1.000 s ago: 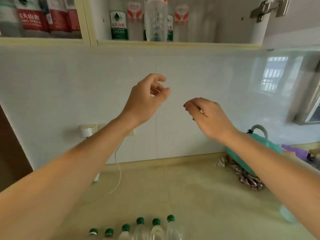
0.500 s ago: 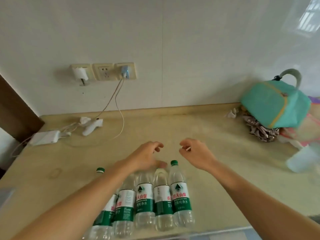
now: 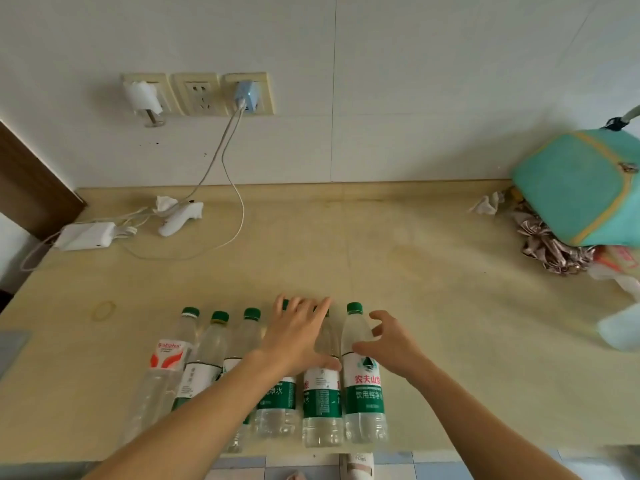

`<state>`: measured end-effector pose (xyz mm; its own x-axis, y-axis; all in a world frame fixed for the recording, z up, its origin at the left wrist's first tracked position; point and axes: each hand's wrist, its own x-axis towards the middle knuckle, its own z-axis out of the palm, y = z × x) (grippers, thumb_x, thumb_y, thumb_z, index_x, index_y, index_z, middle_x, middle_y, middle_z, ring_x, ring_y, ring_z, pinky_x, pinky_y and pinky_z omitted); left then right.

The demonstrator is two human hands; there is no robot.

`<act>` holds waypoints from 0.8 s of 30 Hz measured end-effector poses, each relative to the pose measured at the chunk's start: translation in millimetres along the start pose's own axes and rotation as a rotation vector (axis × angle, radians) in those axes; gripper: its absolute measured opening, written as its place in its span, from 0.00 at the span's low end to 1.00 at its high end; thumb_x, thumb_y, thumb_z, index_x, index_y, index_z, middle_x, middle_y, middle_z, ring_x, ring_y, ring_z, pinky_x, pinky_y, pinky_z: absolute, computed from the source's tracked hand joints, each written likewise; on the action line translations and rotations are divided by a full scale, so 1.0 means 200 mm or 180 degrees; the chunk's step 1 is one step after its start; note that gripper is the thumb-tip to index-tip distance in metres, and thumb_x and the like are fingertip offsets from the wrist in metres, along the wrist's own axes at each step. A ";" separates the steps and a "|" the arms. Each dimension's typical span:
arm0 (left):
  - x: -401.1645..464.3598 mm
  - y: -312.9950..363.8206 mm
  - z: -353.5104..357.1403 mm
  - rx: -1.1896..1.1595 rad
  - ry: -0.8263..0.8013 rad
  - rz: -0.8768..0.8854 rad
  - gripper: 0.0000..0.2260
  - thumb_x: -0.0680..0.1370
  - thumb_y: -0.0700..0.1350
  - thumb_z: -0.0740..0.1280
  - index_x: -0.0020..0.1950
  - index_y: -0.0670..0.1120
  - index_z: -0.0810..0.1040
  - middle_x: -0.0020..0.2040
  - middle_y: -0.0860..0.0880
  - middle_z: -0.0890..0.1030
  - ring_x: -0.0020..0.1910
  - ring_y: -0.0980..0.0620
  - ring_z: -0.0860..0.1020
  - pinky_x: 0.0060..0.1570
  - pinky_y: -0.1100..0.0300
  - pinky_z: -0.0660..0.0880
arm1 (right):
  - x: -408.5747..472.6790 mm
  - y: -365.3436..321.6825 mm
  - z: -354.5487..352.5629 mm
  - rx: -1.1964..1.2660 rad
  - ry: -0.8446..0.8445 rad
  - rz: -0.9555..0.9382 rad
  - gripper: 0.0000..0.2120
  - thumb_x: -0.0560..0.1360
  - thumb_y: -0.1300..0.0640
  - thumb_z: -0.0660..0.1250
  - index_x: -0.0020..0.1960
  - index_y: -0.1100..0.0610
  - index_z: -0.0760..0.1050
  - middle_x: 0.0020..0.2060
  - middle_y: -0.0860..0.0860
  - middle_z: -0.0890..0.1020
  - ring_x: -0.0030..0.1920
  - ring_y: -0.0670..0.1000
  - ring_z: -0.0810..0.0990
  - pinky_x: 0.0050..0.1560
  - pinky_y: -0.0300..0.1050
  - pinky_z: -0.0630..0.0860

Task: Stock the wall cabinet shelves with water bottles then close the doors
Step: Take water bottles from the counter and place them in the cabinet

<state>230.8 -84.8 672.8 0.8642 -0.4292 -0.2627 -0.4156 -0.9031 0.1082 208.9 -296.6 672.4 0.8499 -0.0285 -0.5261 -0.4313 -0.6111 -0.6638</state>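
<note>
Several clear water bottles with green caps stand in a row at the front edge of the beige counter (image 3: 433, 278). The leftmost bottle (image 3: 168, 358) has a red label; the rightmost bottle (image 3: 363, 386) has a green one. My left hand (image 3: 298, 337) lies spread over the tops of the two bottles left of the rightmost one, fingers straight. My right hand (image 3: 391, 344) is cupped around the rightmost bottle's shoulder, thumb on its front and fingers spread apart beside it. The wall cabinet is out of view.
A teal bag (image 3: 575, 185) sits on crumpled cloth at the back right, with a pale plastic cup (image 3: 620, 330) nearer me. At the back left are wall sockets (image 3: 197, 93), trailing cables, and a white adapter (image 3: 86, 235). A rubber band (image 3: 104, 310) lies left of the bottles.
My view dropped from the cabinet shelves to the counter. Both hands came down from in front of the wall to the bottle row, the left now over the tops, the right at the rightmost bottle.
</note>
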 end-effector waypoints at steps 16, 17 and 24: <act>0.14 0.25 0.05 -0.2276 -0.0416 -0.1399 0.51 0.72 0.64 0.74 0.84 0.48 0.47 0.76 0.44 0.69 0.68 0.45 0.75 0.59 0.54 0.77 | 0.05 0.10 -0.13 0.0032 0.0118 0.0262 0.31 0.69 0.46 0.76 0.68 0.56 0.73 0.54 0.51 0.80 0.50 0.50 0.81 0.40 0.42 0.78; 0.14 0.25 0.05 -0.2373 -0.0398 -0.1414 0.50 0.73 0.62 0.75 0.84 0.47 0.49 0.76 0.44 0.71 0.67 0.45 0.76 0.59 0.54 0.77 | 0.05 0.10 -0.13 0.0034 0.0127 0.0251 0.30 0.70 0.47 0.76 0.67 0.56 0.73 0.52 0.51 0.80 0.48 0.50 0.81 0.39 0.42 0.78; 0.14 0.17 -0.06 -0.2814 0.0080 -0.1100 0.36 0.74 0.57 0.75 0.76 0.46 0.65 0.72 0.47 0.73 0.60 0.54 0.73 0.52 0.63 0.74 | 0.03 0.07 -0.17 0.0252 0.0116 0.0096 0.30 0.70 0.52 0.79 0.68 0.56 0.73 0.53 0.53 0.82 0.48 0.52 0.84 0.44 0.45 0.82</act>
<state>243.6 -128.5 680.3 0.9093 -0.1267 -0.3964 0.2208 -0.6605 0.7176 218.3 -331.9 677.2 0.8461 -0.0755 -0.5276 -0.4781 -0.5451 -0.6887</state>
